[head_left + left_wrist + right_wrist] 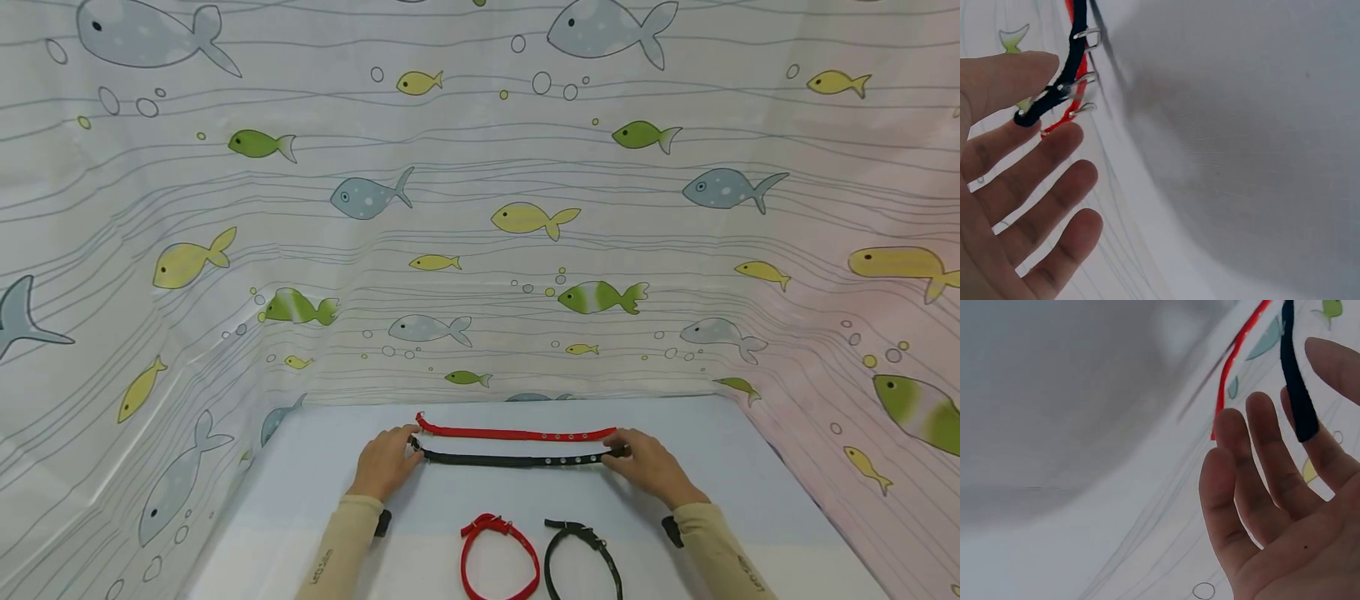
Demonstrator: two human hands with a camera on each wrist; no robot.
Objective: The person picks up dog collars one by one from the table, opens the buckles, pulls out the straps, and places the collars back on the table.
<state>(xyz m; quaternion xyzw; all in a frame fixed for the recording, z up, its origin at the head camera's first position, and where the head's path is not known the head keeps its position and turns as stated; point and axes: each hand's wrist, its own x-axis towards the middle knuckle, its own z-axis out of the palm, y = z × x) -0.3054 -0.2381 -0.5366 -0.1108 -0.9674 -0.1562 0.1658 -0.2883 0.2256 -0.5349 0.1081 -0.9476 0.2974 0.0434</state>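
A black buckle collar (491,459) lies stretched out across the table, just in front of a straight red collar (487,433). At the black collar's buckle end, my left hand (384,462) has its thumb and index finger about the strap, with the fingers spread and relaxed. My right hand (651,468) is around the plain tip. In the right wrist view the tip of the black strap (1299,394) lies against the index finger, and the thumb (1335,365) stands apart from it. The red strap (1229,369) ends near the ring and little fingers.
Closer to me on the white table (300,467) are two collars buckled into loops, a red one (463,560) and a black one (551,567), both cut off by the frame's lower edge. A fish-patterned sheet (480,167) encloses the table at the back and sides.
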